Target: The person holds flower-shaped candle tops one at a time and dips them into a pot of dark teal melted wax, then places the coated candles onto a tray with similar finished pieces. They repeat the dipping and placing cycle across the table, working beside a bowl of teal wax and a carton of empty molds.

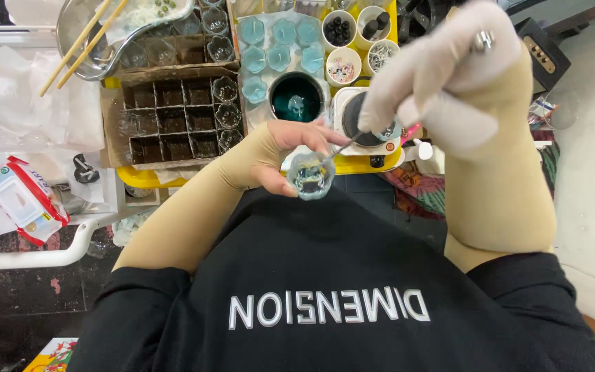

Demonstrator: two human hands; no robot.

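Glass cup [310, 175] in left hand [280, 156], tweezers [342, 147] above

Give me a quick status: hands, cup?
Left hand grips small clear glass cup. Gloved right hand holds thin metal tool at the cup. Nothing obstructing.

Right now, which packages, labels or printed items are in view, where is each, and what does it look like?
Wipes pack: left edge on the white rack, flat soft packet, red and white.
Cardboard divider box: upper left of centre, brown grid of cells, some holding small clear glass cups.
Printed lettering: on the black shirt, silver-white.
Colourful printed sheet: bottom left corner.
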